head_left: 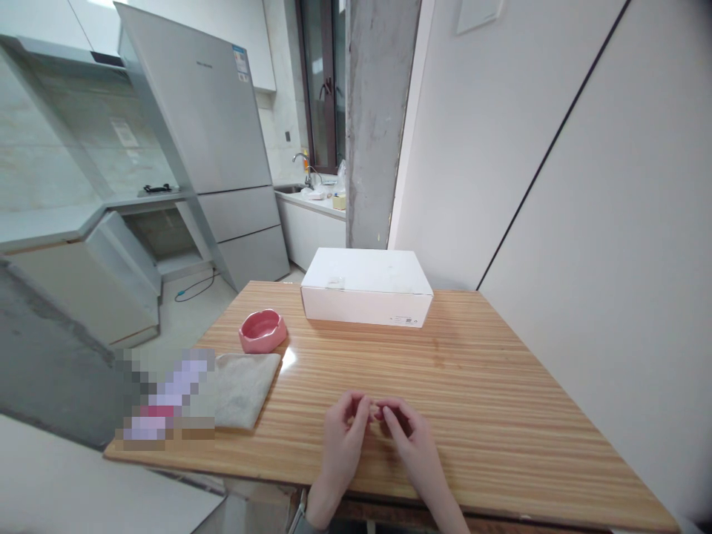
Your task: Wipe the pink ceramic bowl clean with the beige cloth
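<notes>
Over the near middle of the wooden table (445, 378), my left hand (343, 434) and my right hand (409, 437) meet at the fingertips. Both are closed, with thumbs and forefingers pinched together. Something small and pale (374, 409) seems to lie between the fingertips, too small and too much covered to name. Left of my hands a folded grey cloth (245, 393) lies flat. Beyond the cloth stands a pink bowl (263, 331), its inside facing up.
A closed white box (367, 304) stands at the table's far edge. Beside the cloth, a blurred-out purple and pink patch (170, 397) hides what is there. A white wall (584, 222) runs along the right; a fridge (205, 133) stands at the back left.
</notes>
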